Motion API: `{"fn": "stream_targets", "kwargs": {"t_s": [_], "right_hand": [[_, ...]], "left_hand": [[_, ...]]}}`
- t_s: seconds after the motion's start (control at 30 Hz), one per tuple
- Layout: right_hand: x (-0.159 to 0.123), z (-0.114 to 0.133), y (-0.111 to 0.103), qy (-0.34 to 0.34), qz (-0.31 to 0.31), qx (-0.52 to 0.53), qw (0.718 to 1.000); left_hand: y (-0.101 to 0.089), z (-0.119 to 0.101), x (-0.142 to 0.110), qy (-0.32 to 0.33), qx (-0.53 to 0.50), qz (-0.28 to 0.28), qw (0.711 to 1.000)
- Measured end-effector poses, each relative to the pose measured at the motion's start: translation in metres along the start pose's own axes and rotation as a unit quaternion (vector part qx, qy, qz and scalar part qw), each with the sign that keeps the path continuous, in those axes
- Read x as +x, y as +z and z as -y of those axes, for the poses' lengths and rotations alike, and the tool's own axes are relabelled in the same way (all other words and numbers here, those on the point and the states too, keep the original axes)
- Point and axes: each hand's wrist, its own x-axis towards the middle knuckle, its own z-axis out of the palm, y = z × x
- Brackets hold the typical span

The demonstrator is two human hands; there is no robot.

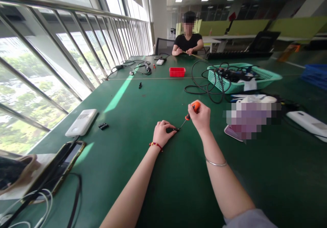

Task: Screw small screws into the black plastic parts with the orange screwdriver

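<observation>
My left hand (pixel 161 134) rests on the green table and pinches a small black part (pixel 173 130) between thumb and fingers. What kind of part it is, I cannot make out. My right hand (pixel 201 116) is wrapped round the orange and black handle of a screwdriver (pixel 188 116). The screwdriver is tilted, its thin metal shaft slanting down to the left. Its tip meets or nearly meets the right end of the black part. Further left lies another small black piece (pixel 103 126), and a smaller black piece (pixel 140 85) sits toward the far side.
A green basket (pixel 222 85) full of cables stands back right, with loose cable beside it. Beyond my hands is a red tray (pixel 177 72). A white power bank (pixel 81 123) and a phone (pixel 68 158) lie left. Across the table sits a person (pixel 188 42) holding something thin.
</observation>
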Motion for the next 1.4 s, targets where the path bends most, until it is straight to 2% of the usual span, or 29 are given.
{"fn": "stream_targets", "kwargs": {"t_s": [0.13, 0.53, 0.77, 1.03, 1.4], "right_hand": [[0.0, 0.0, 0.0, 0.003, -0.013, 0.009, 1.0], [-0.003, 0.0, 0.007, 0.009, 0.02, 0.018, 1.0], [-0.002, -0.003, 0.005, 0.004, 0.0, 0.022, 1.0], [-0.002, -0.004, 0.006, 0.01, 0.015, 0.011, 1.0], [0.0, 0.009, 0.0, 0.036, 0.057, -0.06, 0.996]], "left_hand": [[0.0, 0.0, 0.0, 0.001, -0.007, -0.001, 1.0], [-0.001, -0.002, -0.001, 0.0, -0.005, 0.003, 1.0], [-0.001, -0.002, -0.001, 0.0, -0.006, 0.007, 1.0], [-0.001, -0.003, -0.001, 0.004, -0.001, 0.003, 1.0], [-0.001, -0.004, -0.003, 0.004, 0.004, 0.004, 1.0]]}}
